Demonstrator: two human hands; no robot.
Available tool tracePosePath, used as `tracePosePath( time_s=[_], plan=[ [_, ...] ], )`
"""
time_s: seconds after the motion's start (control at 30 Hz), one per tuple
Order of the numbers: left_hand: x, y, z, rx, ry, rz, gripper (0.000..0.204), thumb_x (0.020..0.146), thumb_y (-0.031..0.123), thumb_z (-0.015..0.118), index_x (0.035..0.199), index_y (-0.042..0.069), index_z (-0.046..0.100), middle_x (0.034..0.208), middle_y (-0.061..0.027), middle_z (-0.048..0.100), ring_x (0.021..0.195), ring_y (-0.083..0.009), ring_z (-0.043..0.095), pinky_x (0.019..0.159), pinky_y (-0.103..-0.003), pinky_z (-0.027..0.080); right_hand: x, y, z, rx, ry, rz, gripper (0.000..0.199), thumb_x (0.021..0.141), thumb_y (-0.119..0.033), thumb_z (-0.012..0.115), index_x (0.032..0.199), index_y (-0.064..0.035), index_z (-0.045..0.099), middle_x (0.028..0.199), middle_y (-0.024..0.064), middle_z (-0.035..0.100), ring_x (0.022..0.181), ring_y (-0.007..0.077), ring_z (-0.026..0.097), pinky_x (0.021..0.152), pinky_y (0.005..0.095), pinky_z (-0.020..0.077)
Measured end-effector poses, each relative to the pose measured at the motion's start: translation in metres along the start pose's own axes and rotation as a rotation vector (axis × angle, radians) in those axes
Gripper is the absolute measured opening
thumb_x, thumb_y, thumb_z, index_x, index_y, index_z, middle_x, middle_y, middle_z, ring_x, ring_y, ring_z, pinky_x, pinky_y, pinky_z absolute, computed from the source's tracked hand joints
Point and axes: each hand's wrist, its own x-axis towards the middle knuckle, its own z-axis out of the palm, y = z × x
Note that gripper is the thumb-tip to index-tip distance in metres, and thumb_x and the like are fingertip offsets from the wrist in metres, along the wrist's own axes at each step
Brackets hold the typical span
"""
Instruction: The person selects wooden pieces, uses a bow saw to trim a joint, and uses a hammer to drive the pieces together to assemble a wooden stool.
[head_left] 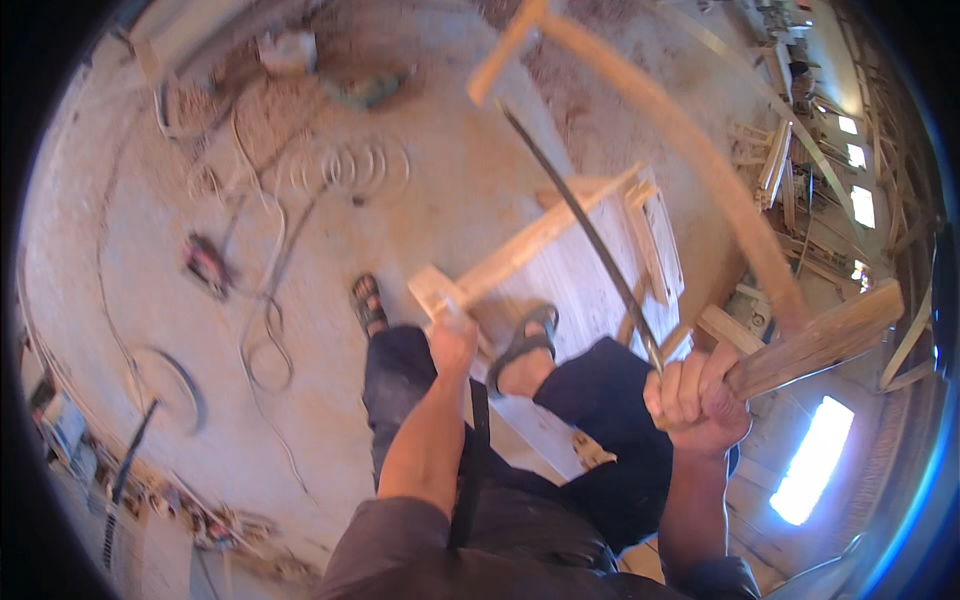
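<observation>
Right hand [697, 392] has its fingers [690, 375] wrapped tight around the lower end of a wooden bow saw [690, 150], right where the thin dark blade [580, 220] meets the handle block. The blade runs up and away to the frame's far crosspiece, with the curved wooden bow arcing over it on the right. Left hand [452, 340] is closed on the near end of a pale wooden strip [530, 245], pinning it against a white board [580, 290]. One sandaled foot [522, 350] rests on that board, the other foot [367, 303] on the dusty floor [200, 400]. Cables [262, 330] loop across the floor to the left.
</observation>
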Motion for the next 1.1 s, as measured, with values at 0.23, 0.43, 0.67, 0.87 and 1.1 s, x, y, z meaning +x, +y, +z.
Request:
tracePosePath(
  time_s=[0.23, 0.43, 0.67, 0.87, 1.1],
  plan=[
    [0.044, 0.017, -0.173, -0.328, -0.25, 0.193, 0.029, 0.079, 0.017, 0.067, 0.101, -0.003, 0.066, 0.084, -0.0109, 0.069, 0.062, -0.0206, 0.067, 0.057, -0.032, 0.055, -0.065, -0.036, -0.017, 0.008, 0.273, -0.156, 0.027, 0.093, -0.018, 0.066, 0.081, -0.0103, 0.044, 0.058, 0.0035, 0.043, 0.051, 0.0169, 0.047, 0.054, 0.0352, 0.0435],
    [-0.004, 0.112, -0.321, -0.996, -0.39, 0.361, 0.04, 0.081, 0.021, 0.07, 0.116, 0.003, 0.061, 0.101, -0.0076, 0.069, 0.091, -0.0222, 0.068, 0.082, -0.039, 0.056, -0.077, -0.049, -0.024, 0.016, 0.341, -0.41, 0.029, 0.095, -0.018, 0.064, 0.079, -0.012, 0.041, 0.056, 0.0028, 0.042, 0.047, 0.0171, 0.043, 0.048, 0.0352, 0.0413],
    [-0.014, 0.134, -0.275, -1.108, -0.431, 0.102, 0.047, 0.089, 0.029, 0.065, 0.126, 0.001, 0.058, 0.117, -0.0161, 0.067, 0.108, -0.0353, 0.063, 0.099, -0.049, 0.049, -0.096, -0.061, -0.025, -0.077, 0.497, -0.435, 0.028, 0.089, -0.013, 0.07, 0.079, -0.0096, 0.044, 0.056, 0.0022, 0.045, 0.046, 0.0143, 0.046, 0.048, 0.0323, 0.0438],
    [-0.032, 0.11, -0.317, -1.088, -0.335, 0.16, 0.032, 0.087, 0.019, 0.069, 0.113, 0.002, 0.059, 0.095, -0.0072, 0.065, 0.089, -0.0266, 0.064, 0.081, -0.042, 0.054, -0.066, -0.033, -0.013, -0.069, 0.617, -0.164, 0.024, 0.081, -0.008, 0.075, 0.074, -0.0055, 0.052, 0.052, 0.0052, 0.051, 0.043, 0.0148, 0.05, 0.042, 0.03, 0.041],
    [-0.04, 0.158, -0.375, -0.665, 0.092, 0.379, 0.047, 0.077, 0.009, 0.071, 0.121, 0.004, 0.057, 0.095, -0.006, 0.06, 0.087, -0.0224, 0.06, 0.076, -0.036, 0.052, 0.028, -0.002, -0.044, 0.134, 0.541, 0.119, 0.028, 0.087, -0.013, 0.071, 0.072, -0.0094, 0.047, 0.051, 0.0029, 0.046, 0.044, 0.0149, 0.048, 0.044, 0.0331, 0.0408]
  ],
)
